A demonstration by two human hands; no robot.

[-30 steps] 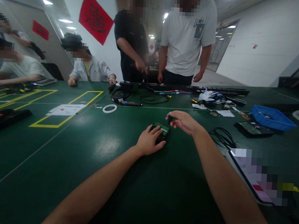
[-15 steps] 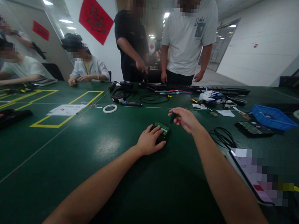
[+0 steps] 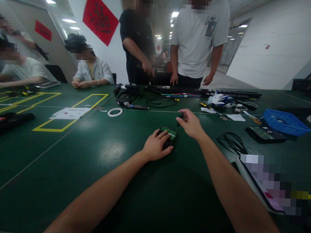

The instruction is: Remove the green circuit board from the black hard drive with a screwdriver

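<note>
My left hand [image 3: 157, 146] lies on a small black device with a green circuit board [image 3: 167, 133]. Its fingers are spread over the board and its thumb is stretched along the near side. My right hand [image 3: 190, 123] is closed around the dark handle of a screwdriver [image 3: 181, 115], with the fingertips pinching it. The thin shaft points down at the board's right edge; whether the tip sits in a screw is too small to tell. The palm side of my left hand and part of the device are hidden.
On the green table [image 3: 108, 191] are a white tape roll [image 3: 115, 112], a black pen-like tool [image 3: 136, 107], a blue basket [image 3: 285, 122], another board device [image 3: 265, 134], a coiled black cable [image 3: 231, 142] and a tablet [image 3: 264, 190]. Two people stand across the table; others sit left.
My right hand has shifted slightly on the screwdriver handle, its fingers turned a little. My left hand and the device stay in place.
</note>
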